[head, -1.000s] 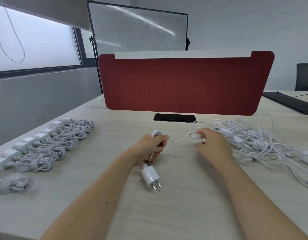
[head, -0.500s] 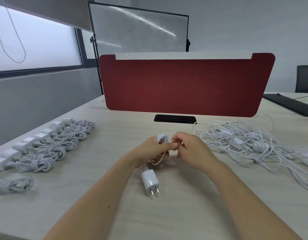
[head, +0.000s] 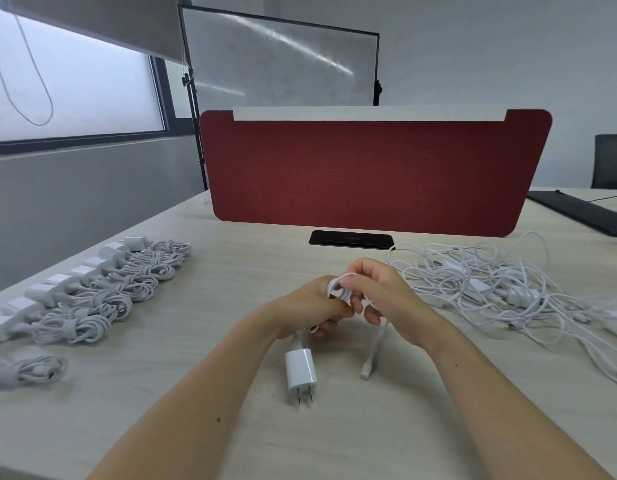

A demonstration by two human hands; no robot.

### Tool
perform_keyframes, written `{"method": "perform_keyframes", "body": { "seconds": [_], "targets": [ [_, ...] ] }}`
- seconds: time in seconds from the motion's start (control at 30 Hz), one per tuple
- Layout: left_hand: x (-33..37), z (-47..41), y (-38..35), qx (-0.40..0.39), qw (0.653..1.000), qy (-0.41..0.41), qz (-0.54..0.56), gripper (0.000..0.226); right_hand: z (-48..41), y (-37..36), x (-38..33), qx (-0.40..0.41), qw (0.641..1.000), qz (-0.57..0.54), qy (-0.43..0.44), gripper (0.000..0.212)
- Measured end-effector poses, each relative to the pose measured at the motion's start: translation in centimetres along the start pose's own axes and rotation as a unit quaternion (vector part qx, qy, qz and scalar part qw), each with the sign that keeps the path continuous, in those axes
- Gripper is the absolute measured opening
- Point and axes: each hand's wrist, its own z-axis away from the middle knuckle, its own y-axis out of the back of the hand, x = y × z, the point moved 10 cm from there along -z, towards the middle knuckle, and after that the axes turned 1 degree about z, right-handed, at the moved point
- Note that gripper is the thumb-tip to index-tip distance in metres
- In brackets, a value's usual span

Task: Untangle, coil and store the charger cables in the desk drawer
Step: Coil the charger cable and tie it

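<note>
- Charger cables (head: pixel 102 296), the coiled ones: a row of bundles with white plug blocks on the far left of the desk (head: pixel 230 441), side by side and touching.
- Lone bundle (head: pixel 23 370): coiled, sits apart at the left-front edge. It's blurred, so I can't tell whether a plug block is attached.
- Left hand (head: pixel 310 310): at desk centre, fingers curled round a small white coil (head: pixel 338 287) of the cable being worked and gripping it just above the surface.
- Adapter (head: pixel 300 372): white, on the same cable, below the left hand. It appears to rest on the desk with its prongs toward the camera.
- Right hand (head: pixel 386 296): touching the left hand, fingers curled. Thumb and forefinger pinch the cable at the top of the coil.
- Connector (head: pixel 366 370): the end of a short free tail that drops from under the right hand. It lies on the desk just beside the adapter.
- Tangled pile (head: pixel 490 292): loose white cables and plug blocks heaped on the right, near the right hand, not yet sorted.
- Step, as I judge it: coiling this one cable, almost done, with only the short tail left loose.
- The next move calls for wrapping that tail round the coil's waist while the left hand keeps the loops from springing, then setting the bundle by the row.
- Drawer is not in view. Storing is not started.
</note>
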Motion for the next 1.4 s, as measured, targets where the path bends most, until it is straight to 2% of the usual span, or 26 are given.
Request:
{"method": "perform_keyframes", "body": {
  "seconds": [0.13,0.2,0.27,0.37,0.43,0.5,0.6,0.8,0.93,1.07,1.27,1.3,1.4],
  "targets": [
    [0.2,-0.1,-0.3,0.003,1.0,0.001,-0.023,0.019,0.2,-0.6,0.5,-0.032,0.998,-0.051,-0.021,0.022],
    [0.4,-0.2,-0.2,0.019,0.999,0.001,-0.029,0.02,0.2,-0.6,0.1,-0.019,0.997,-0.075,-0.013,0.026],
    [0.7,-0.5,0.6,0.066,0.996,-0.011,-0.052,0.019,0.1,-0.4,-0.4,0.012,0.996,-0.086,0.005,0.027],
    [0.9,-1.0,2.4,0.167,0.971,-0.021,-0.173,0.018,0.0,-0.3,-0.7,0.053,0.993,-0.105,0.02,0.026],
    [0.9,-1.1,2.9,0.194,0.943,0.004,-0.27,0.011,0.0,0.3,-0.6,0.077,0.988,-0.135,0.021,0.025],
    [1.3,-0.8,3.1,0.207,0.931,0.012,-0.301,0.016,-0.1,0.7,-0.4,0.087,0.981,-0.17,0.015,0.023],
    [2.6,0.3,3.8,0.245,0.933,-0.02,-0.263,0.015,-0.3,0.9,0.2,0.09,0.975,-0.201,-0.009,0.022],
    [3.8,1.7,4.3,0.268,0.948,-0.084,-0.151,0.033,-0.2,1.2,0.2,0.086,0.976,-0.2,-0.019,0.016],
    [3.2,1.5,5.8,0.315,0.933,-0.099,-0.143,0.041,0.0,1.1,-0.5,0.067,0.985,-0.157,0.006,0.015],
    [3.3,1.0,5.5,0.286,0.94,-0.124,-0.137,0.043,0.0,1.8,-0.1,0.086,0.988,-0.126,-0.014,0.014],
    [4.1,1.0,4.8,0.254,0.953,-0.151,-0.061,0.042,-0.1,1.2,1.8,0.073,0.967,-0.23,-0.081,0.011],
    [4.1,1.1,5.0,0.26,0.952,-0.153,-0.046,0.041,-0.2,1.0,2.0,0.068,0.972,-0.207,-0.083,0.009],
    [4.1,1.7,6.3,0.313,0.936,-0.159,-0.008,0.043,0.2,0.1,2.0,0.054,0.996,0.003,-0.068,0.017]
  ]
}}
